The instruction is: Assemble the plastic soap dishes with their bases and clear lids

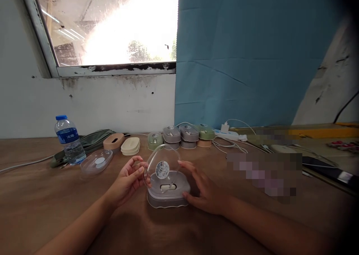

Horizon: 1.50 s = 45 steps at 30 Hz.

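My left hand (129,178) is closed on the left edge of a clear plastic lid (171,155), which stands tilted up and bears a round printed sticker (162,169). Below and behind the lid sits a grey oval box (168,202) with a slot in its top and a pale piece (168,187) in that slot. My right hand (207,191) has its fingers spread; a fingertip meets the lid's right edge, and the thumb is at the box's right side. Another clear lid (97,161) with a white round label lies to the left on the brown table (126,228).
Stacked grey and green boxes (187,135) line the wall. A peach box (113,140) and cream lids (131,145) sit left of them. A water bottle (70,142) stands by a dark green pouch (95,140). Cables and a white power strip (228,135) lie to the right.
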Motion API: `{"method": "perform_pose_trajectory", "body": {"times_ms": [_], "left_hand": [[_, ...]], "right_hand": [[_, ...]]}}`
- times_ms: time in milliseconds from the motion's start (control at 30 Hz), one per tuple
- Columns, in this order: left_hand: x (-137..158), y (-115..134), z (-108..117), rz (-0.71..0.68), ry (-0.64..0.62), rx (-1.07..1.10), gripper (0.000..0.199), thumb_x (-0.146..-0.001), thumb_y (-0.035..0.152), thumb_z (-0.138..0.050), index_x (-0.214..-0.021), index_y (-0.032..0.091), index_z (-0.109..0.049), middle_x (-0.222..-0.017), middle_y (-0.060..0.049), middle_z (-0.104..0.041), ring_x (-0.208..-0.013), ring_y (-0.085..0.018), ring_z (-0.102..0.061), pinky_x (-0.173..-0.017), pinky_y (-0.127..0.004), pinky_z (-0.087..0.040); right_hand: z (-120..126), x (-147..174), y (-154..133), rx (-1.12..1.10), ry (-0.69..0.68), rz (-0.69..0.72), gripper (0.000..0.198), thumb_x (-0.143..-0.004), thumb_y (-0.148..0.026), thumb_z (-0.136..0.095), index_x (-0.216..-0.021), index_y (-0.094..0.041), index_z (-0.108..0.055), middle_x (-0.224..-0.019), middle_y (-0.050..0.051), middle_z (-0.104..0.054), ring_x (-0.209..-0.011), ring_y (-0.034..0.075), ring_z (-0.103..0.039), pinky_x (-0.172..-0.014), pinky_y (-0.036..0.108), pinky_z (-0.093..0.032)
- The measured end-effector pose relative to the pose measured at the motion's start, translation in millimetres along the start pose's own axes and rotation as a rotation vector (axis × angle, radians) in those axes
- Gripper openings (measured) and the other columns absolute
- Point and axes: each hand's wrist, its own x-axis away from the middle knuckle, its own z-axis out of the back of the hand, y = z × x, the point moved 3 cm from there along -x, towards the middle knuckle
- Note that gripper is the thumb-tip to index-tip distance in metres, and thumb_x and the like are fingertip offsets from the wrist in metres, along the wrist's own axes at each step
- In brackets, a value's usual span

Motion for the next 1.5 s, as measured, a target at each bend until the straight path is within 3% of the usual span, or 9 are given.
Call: {"method": "perform_pose_trajectory", "body": {"times_ms": [100,200,333,567,767,933,1133,1367,1500], "left_hand": [[2,-1,-1,0.018,-0.051,-0.003,0.029,-0.074,0.017,-0.063,-0.099,0.024,-0.050,-0.081,0.003,-0.060,-0.063,-0.013,-0.063,-0.062,-0.031,-0.053],[5,-4,-6,0.088,-0.181,-0.048,0.040,-0.068,0.013,-0.068,-0.105,0.020,-0.054,-0.075,0.000,-0.065,-0.073,-0.019,-0.066,-0.070,-0.033,-0.053],[11,-7,-14,0.164,-0.336,-0.078,0.026,-0.068,0.011,-0.068,-0.092,0.017,-0.061,-0.079,-0.005,-0.070,-0.086,-0.022,-0.065,-0.075,-0.031,-0.051],[10,-6,-20,0.038,-0.252,0.034,0.020,-0.064,0.004,-0.069,-0.069,0.015,-0.053,-0.069,0.004,-0.059,-0.088,-0.016,-0.063,-0.084,-0.029,-0.046],[10,-12,-23,0.083,-0.241,0.039,0.028,-0.060,0.001,-0.070,-0.064,0.014,-0.047,-0.068,0.006,-0.055,-0.086,-0.015,-0.064,-0.081,-0.026,-0.046],[11,-18,-22,0.132,-0.222,0.008,0.045,-0.058,-0.003,-0.070,-0.089,0.022,-0.048,-0.092,0.002,-0.062,-0.086,-0.015,-0.064,-0.071,-0.020,-0.047],[10,-17,-22,0.119,-0.209,0.045,0.065,-0.060,-0.001,-0.069,-0.112,0.030,-0.046,-0.111,0.000,-0.055,-0.087,-0.017,-0.064,-0.078,-0.024,-0.047],[17,-13,-39,0.152,-0.343,0.097,0.055,-0.075,0.015,-0.061,-0.124,0.031,-0.041,-0.124,-0.005,-0.048,-0.105,-0.025,-0.055,-0.095,-0.040,-0.036],[18,-20,-46,0.130,-0.396,0.005,0.061,-0.072,0.015,-0.065,-0.125,0.033,-0.039,-0.130,-0.005,-0.043,-0.108,-0.024,-0.052,-0.096,-0.041,-0.035]], "right_hand": [[-1,0,0,0.005,0.012,0.027,0.072,-0.075,-0.028,-0.052,-0.135,-0.019,-0.014,-0.138,0.013,-0.027,-0.126,0.025,-0.028,-0.101,0.041,-0.031],[-4,-1,-5,0.034,0.014,0.090,0.077,-0.073,-0.027,-0.053,-0.136,-0.018,-0.009,-0.141,0.015,-0.019,-0.129,0.026,-0.021,-0.102,0.042,-0.028],[-6,0,-12,0.102,0.024,0.148,0.084,-0.069,-0.027,-0.055,-0.137,-0.018,-0.006,-0.143,0.015,-0.014,-0.130,0.029,-0.018,-0.101,0.045,-0.028],[-5,1,-15,0.162,0.068,0.246,0.071,-0.070,-0.029,-0.054,-0.132,-0.020,-0.020,-0.138,0.014,-0.025,-0.125,0.028,-0.028,-0.098,0.044,-0.032],[-5,2,-17,0.166,0.126,0.310,0.066,-0.071,-0.028,-0.053,-0.131,-0.018,-0.024,-0.138,0.014,-0.025,-0.124,0.028,-0.031,-0.096,0.042,-0.035],[-4,0,-17,0.159,0.122,0.299,0.067,-0.071,-0.027,-0.053,-0.131,-0.019,-0.025,-0.139,0.013,-0.024,-0.124,0.028,-0.031,-0.096,0.043,-0.035],[-5,1,-17,0.135,0.107,0.264,0.070,-0.071,-0.026,-0.054,-0.132,-0.020,-0.022,-0.140,0.012,-0.022,-0.125,0.028,-0.029,-0.098,0.042,-0.033],[-7,-1,-11,0.020,-0.009,0.179,0.078,-0.074,-0.046,-0.056,-0.134,-0.018,-0.016,-0.136,0.015,-0.028,-0.126,0.028,-0.027,-0.100,0.042,-0.030],[-10,0,-12,-0.034,-0.031,0.165,0.079,-0.074,-0.054,-0.054,-0.132,-0.017,-0.016,-0.133,0.016,-0.030,-0.126,0.028,-0.027,-0.100,0.042,-0.030]]}}
